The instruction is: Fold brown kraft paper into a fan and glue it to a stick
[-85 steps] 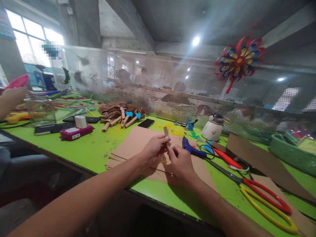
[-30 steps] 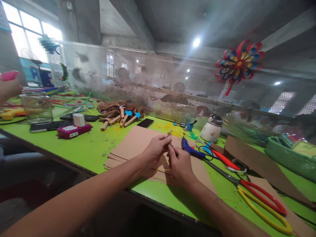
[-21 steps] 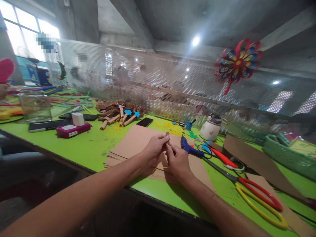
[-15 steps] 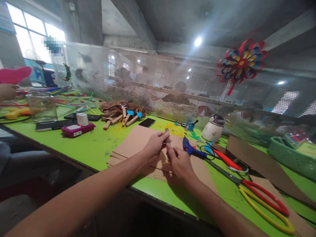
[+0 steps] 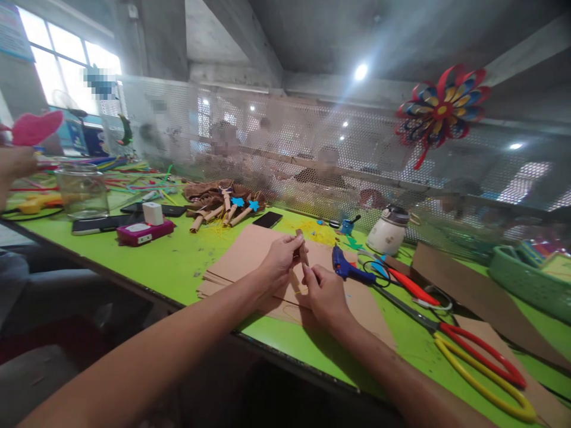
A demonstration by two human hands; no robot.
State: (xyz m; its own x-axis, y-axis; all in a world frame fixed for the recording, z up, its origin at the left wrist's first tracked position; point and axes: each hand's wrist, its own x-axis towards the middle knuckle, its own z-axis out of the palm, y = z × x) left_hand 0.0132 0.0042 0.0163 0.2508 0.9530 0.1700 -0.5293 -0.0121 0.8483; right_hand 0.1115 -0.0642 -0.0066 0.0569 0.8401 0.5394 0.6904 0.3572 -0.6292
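Note:
A narrow strip of brown paper is held between both hands, above a stack of brown paper sheets on the green table. My left hand is closed with thumb and fingers on the strip's upper part. Lower on the strip, my right hand pinches it, fingers curled. To the right of the hands lies a blue glue gun. Large scissors with red and yellow handles rest beyond it. Bundled brown paper pieces with blue shapes lie behind at the left.
A phone, a magenta box with a white plug and a glass jar stand at left. A white jug and a green basket are at right. Another person's hand is near a pink shape.
My hands are slightly farther apart, and more of the strip shows between them. The other person's hand and the pink shape have shifted. The whole view has moved slightly.

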